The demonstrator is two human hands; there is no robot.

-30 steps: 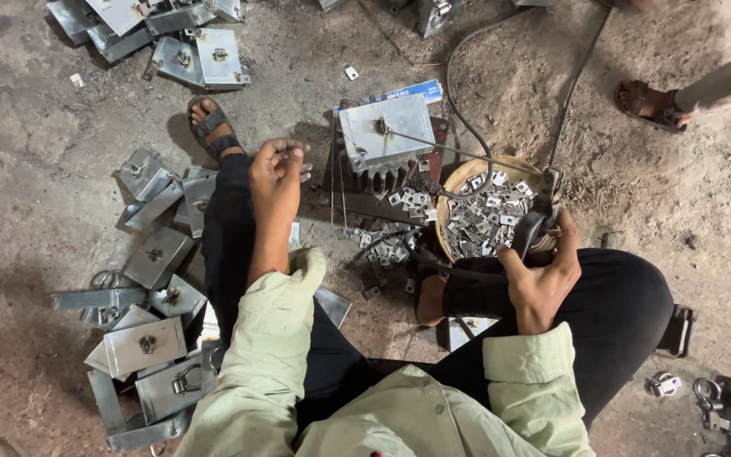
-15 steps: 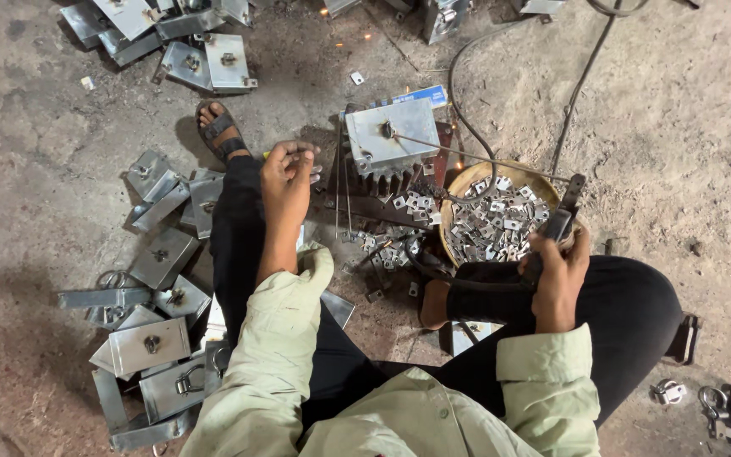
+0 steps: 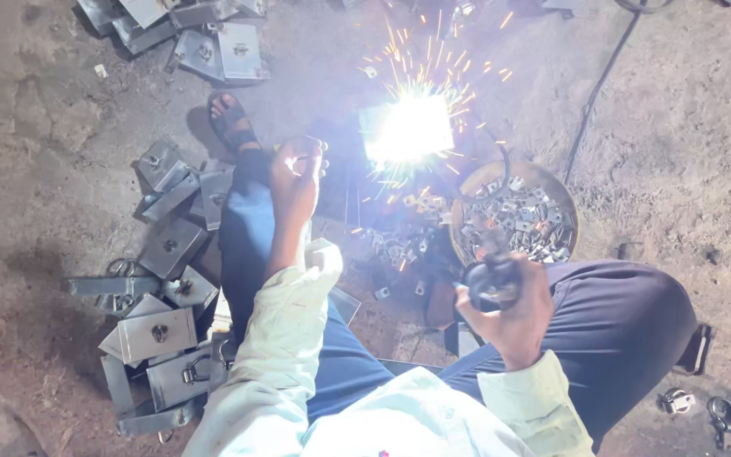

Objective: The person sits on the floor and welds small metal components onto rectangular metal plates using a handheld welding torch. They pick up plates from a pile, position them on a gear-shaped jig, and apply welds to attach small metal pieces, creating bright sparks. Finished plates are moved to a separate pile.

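Observation:
I sit on a dirt floor with my legs spread. My right hand [image 3: 509, 309] grips the dark handle of a welding electrode holder [image 3: 488, 278], whose rod reaches toward a blinding white arc [image 3: 408, 127] throwing sparks; the metal box under the glare is hidden by it. My left hand [image 3: 295, 182] rests on my left knee and pinches a small metal piece between its fingers. A round basket [image 3: 562, 203] of small metal parts stands just right of the arc.
A heap of grey metal boxes and plates [image 3: 158, 288] lies at my left leg, more [image 3: 205, 34] at the top left. Loose small parts [image 3: 395, 250] lie between my legs. A black cable [image 3: 598, 85] runs to the top right. My sandalled foot [image 3: 230, 123] points forward.
The welding arc has struck on the metal box, flooding it with light and sparks. My right hand has shifted left with the holder. The left hand stays on the knee.

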